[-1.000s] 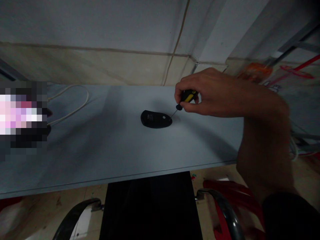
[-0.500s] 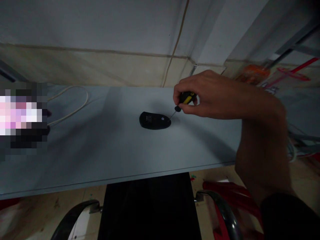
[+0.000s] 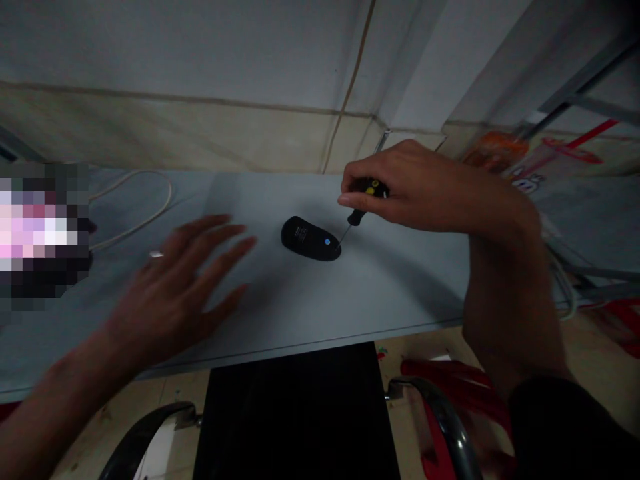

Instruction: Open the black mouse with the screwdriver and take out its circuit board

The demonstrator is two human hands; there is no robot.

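Open pale desktop [image 3: 380, 293] around a black mouse [image 3: 307, 239], right hand [image 3: 415, 187] pinching a screwdriver [image 3: 363, 207] at its edge, left hand [image 3: 175, 293] spread wide

The one head-worn camera looked forward and down from close above the near edge of the table [image 3: 380, 293], with the mouse [image 3: 309, 239] near the centre of the frame. The wall [image 3: 175, 53] filled the top of the view, and the floor [image 3: 165, 400] showed along the bottom.
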